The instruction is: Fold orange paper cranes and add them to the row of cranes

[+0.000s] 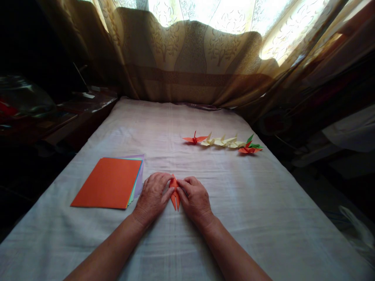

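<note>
Between my two hands is a piece of folded orange paper [175, 191], a narrow kite shape with two slim points toward me and a slit between them. My left hand [155, 194] pinches its left edge with thumb and fingers. On the opposite edge, my right hand [195, 197] grips the paper the same way. The fingers cover part of both sides of the fold. Left of my hands lies a stack of square paper [108, 183], an orange sheet on top, with green, blue and purple edges showing at the right.
Several folded paper cranes stand in a row at the back right, among them a red-orange crane [195, 139] and a pale yellow crane [222, 141]. A pale cloth [249, 226] covers the surface. Behind it hangs a patterned curtain [190, 58]. A dark side table [88, 102] is at the left.
</note>
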Demonstrator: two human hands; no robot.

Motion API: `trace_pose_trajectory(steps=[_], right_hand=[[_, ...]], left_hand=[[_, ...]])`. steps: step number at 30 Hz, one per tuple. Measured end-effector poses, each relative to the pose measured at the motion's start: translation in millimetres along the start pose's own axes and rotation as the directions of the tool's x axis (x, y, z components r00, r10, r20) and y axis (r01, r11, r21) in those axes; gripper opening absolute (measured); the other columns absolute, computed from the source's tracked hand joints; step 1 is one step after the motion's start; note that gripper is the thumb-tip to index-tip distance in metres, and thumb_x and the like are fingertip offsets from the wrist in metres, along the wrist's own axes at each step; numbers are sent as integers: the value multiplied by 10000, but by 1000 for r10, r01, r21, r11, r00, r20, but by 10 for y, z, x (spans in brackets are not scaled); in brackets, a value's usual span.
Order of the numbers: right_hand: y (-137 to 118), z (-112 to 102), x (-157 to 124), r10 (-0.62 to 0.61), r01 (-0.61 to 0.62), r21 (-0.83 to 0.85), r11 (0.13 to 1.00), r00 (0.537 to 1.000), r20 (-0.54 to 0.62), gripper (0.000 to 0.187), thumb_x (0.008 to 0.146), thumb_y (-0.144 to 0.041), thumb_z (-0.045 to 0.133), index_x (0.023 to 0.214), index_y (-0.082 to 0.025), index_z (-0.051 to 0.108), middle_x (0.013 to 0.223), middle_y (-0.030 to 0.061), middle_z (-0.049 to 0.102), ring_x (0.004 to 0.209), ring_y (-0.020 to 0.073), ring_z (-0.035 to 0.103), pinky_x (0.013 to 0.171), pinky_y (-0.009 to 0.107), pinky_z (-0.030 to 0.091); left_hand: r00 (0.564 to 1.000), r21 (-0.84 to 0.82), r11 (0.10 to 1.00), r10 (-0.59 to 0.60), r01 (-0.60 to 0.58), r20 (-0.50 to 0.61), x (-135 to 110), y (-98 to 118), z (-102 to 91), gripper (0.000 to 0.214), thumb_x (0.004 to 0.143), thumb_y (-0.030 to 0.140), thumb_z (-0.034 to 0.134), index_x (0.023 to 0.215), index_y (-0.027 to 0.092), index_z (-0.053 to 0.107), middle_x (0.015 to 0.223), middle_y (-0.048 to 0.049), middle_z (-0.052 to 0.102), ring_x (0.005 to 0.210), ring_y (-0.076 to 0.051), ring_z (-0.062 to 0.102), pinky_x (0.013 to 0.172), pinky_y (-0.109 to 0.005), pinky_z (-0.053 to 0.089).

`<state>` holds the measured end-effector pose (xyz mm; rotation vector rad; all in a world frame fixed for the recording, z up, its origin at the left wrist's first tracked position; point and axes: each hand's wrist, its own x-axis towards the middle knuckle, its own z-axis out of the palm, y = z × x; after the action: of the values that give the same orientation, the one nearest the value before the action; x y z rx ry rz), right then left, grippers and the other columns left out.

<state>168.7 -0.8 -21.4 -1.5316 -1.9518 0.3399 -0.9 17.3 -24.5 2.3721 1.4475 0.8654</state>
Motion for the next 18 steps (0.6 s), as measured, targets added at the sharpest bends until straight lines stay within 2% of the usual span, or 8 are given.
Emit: trace_pose_trajectory(steps=[5, 10, 18], right_hand=[[-6, -13, 6, -28, 28, -59, 998, 1000, 9, 176, 905, -243, 571, 1007, -257, 714, 884, 47, 611, 794, 179, 567, 733, 284, 450], [-17, -22, 7, -28, 29, -80, 996, 999, 18, 181, 899, -236, 583, 1019, -268, 714, 876, 39, 598, 781, 168, 551, 723, 269, 430], [-31, -22, 12, 9, -5, -90, 996, 999, 37, 188, 896, -225, 585, 1024, -267, 715, 906, 40, 607, 797, 165, 555, 741, 264, 418]], left_hand=[[1000, -32, 999, -1, 2, 20, 12, 9, -29, 184, 908, 289, 562, 1082, 242, 603, 1106, -50, 670, 1077, -233, 570, 958, -403, 439], [1000, -54, 999, 0, 0, 1, 21, -8, -22, 234, 903, 283, 574, 1124, 222, 620, 1109, -62, 676, 1076, -234, 574, 961, -415, 451], [991, -2, 994, 112, -112, 67, -13, -69, -64, 257, 938, 297, 534, 1135, 273, 697, 1171, -51, 683, 1123, -257, 569, 998, -463, 447]])
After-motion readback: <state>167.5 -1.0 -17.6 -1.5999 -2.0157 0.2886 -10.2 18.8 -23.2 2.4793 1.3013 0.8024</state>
